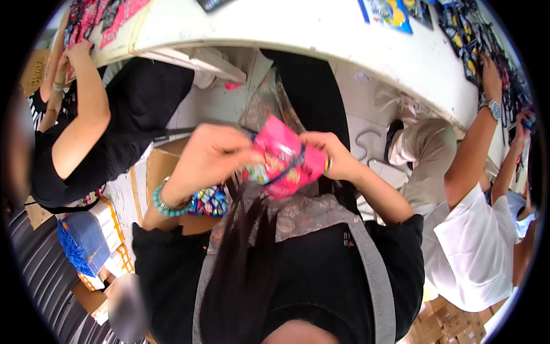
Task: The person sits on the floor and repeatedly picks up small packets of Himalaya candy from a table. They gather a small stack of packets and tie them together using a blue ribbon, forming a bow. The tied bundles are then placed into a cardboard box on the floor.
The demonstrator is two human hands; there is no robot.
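A bright pink printed pouch (pixel 279 148), apparently of shiny plastic or fabric, hangs between my hands in front of my apron (pixel 309 213). A dark cord or strap (pixel 285 169) runs across it. My left hand (pixel 219 148), with a turquoise bead bracelet (pixel 161 202) at the wrist, pinches the pouch's left side near a white and green printed patch. Around its right edge close the fingers of my right hand (pixel 333 152). Motion blurs the pouch, so its details are unclear. Below my left wrist, colourful printed packs (pixel 210 201) lie in an open cardboard carton (pixel 161 167).
A long white table (pixel 275 26) curves ahead, with a blue printed pouch (pixel 389 15) on it. Pink pouches (pixel 122 17) lie at its left end, and dark strapped items (pixel 466 36) at its right. Co-workers in black (pixel 142 94) and white (pixel 477 249) sit close on either side.
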